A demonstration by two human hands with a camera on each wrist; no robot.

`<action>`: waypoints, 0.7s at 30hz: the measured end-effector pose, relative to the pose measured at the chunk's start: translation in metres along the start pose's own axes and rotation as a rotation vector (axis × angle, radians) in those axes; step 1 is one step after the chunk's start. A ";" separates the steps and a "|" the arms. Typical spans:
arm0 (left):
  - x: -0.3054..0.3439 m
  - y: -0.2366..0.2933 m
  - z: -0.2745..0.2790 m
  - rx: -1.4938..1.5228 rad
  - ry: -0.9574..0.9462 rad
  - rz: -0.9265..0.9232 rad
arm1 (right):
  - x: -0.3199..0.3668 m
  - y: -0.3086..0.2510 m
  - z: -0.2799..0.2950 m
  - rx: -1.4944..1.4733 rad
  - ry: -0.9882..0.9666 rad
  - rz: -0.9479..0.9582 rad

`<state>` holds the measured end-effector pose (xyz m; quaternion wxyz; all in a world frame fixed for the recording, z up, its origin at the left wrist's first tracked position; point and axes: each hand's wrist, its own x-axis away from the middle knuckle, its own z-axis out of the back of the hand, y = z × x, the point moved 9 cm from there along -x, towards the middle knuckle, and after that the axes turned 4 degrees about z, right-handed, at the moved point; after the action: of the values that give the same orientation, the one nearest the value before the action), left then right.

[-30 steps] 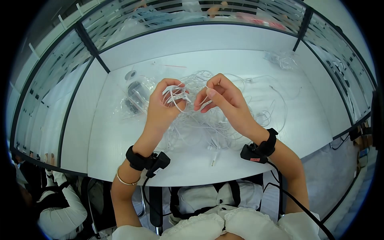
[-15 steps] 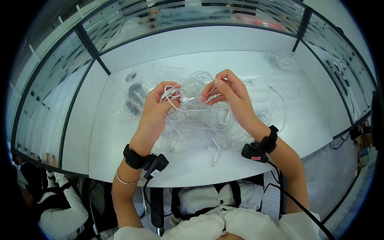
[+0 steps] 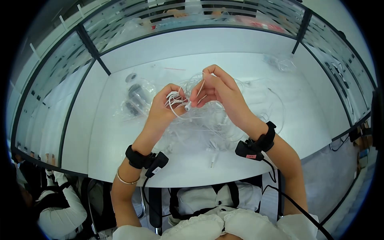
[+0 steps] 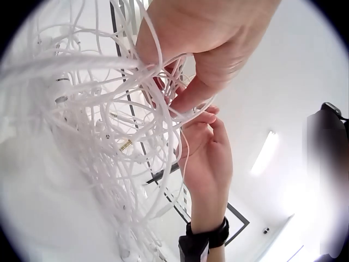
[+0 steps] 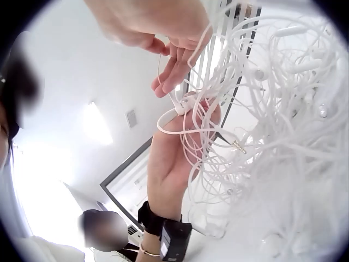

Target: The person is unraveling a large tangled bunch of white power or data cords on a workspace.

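My left hand (image 3: 158, 112) grips a bunched coil of white earphone cable (image 3: 173, 98) above the table. A white earbud (image 3: 188, 107) hangs at the coil's right side, close by the fingers of my right hand (image 3: 226, 90). Thumb and forefinger of that hand pinch a thin white strand, drawn up from beside the earbud. Beneath both hands spreads a large tangle of white earphones (image 3: 216, 128). A gold-tipped plug (image 4: 126, 145) shows among the loops in the left wrist view. Part of the coil is hidden inside my left palm.
Clear plastic packaging with dark round parts (image 3: 136, 100) lies left of the tangle. A crumpled clear bag (image 3: 282, 63) sits at the back right. Low white partitions (image 3: 192, 42) with glass above enclose the table's back and sides. Loose cable (image 3: 282, 104) trails to the right.
My right hand moved right, then came back left and up, raising the strand more steeply beside the earbud. My left hand shifted slightly left and back, still holding the coil.
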<state>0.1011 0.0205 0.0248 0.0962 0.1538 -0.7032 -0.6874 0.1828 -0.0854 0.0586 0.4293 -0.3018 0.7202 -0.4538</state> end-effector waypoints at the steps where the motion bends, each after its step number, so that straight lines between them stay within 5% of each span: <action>1: 0.000 0.004 0.000 -0.025 0.001 -0.036 | -0.005 0.000 -0.001 -0.021 -0.009 -0.005; 6: 0.001 0.016 -0.002 -0.052 0.000 -0.154 | -0.020 0.012 0.010 -0.078 0.097 -0.047; 21: 0.002 0.015 -0.004 -0.041 -0.036 -0.075 | -0.016 0.032 0.028 -0.056 0.189 -0.068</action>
<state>0.0997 0.0158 0.0394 0.0610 0.1655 -0.6844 -0.7075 0.2132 -0.0706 0.0291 0.3354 -0.2936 0.7592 -0.4742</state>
